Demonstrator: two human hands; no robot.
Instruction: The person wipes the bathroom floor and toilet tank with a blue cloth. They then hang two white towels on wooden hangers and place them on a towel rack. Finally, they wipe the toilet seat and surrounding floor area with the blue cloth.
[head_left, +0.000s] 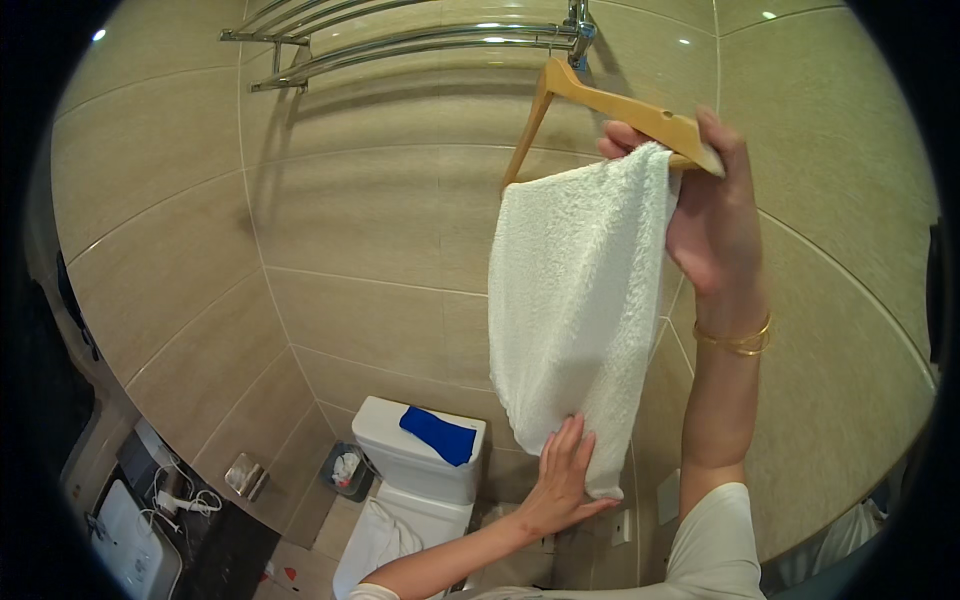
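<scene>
A wooden clothes hanger (637, 109) hangs by its hook from the chrome towel rack (427, 37). Over its lower bar is draped a white terry towel (577, 300). My right hand (705, 195) grips the hanger's right end, with fingers behind and thumb in front, beside the towel's top corner; a gold bangle is on that wrist. Down at the towel's lower end, my left hand (562, 472) lies against the cloth with fingers spread upward; its thumb is near the bottom corner, and whether it pinches the edge is unclear.
Below stands a white toilet (420, 480) with a folded blue cloth (439, 435) on its tank and a white cloth (382, 536) on its lid. A grey waste bin (352, 487) is beside it. At lower left are a sink (135, 555) and a white hair dryer (176, 502).
</scene>
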